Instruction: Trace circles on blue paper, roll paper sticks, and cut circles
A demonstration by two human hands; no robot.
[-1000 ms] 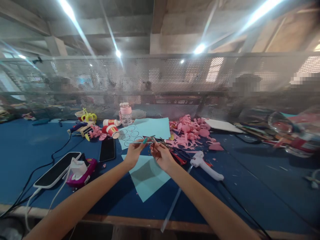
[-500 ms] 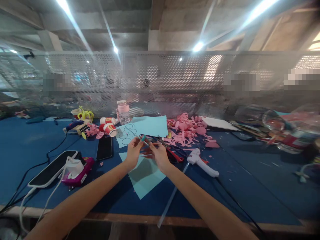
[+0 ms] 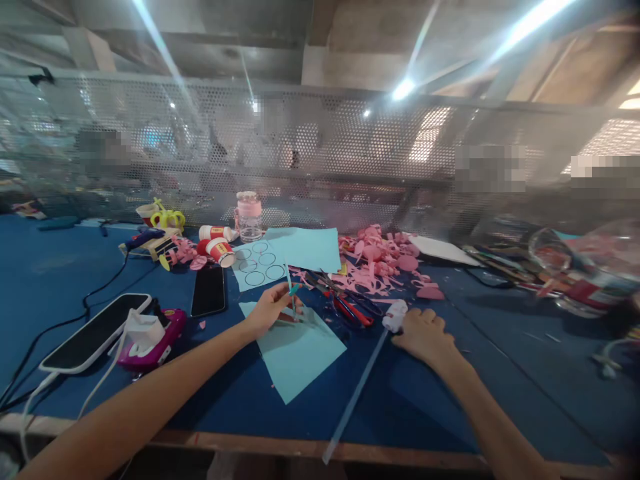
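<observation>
My left hand [image 3: 270, 310] is closed around a thin teal-tipped compass-like tool [image 3: 291, 288] that stands tilted over a light blue paper sheet [image 3: 295, 353] on the blue table [image 3: 60, 273]. My right hand [image 3: 424, 335] has its fingers curled over a white glue gun [image 3: 395, 316] lying to the right of the sheet. Behind the sheet lies a second light blue paper [image 3: 260, 265] with several drawn circles.
Red-handled scissors [image 3: 350, 310] and a heap of pink paper scraps [image 3: 385, 263] lie behind my hands. A black phone [image 3: 209, 291], a tablet [image 3: 95, 331], a pink device with white cable [image 3: 150, 337], cups [image 3: 217, 250] and a jar [image 3: 249, 217] sit left. A clear strip [image 3: 355, 393] reaches the front edge.
My hands were together holding the tool above the paper. My right hand has let go and moved right onto the glue gun; my left hand has lowered the tool to the sheet.
</observation>
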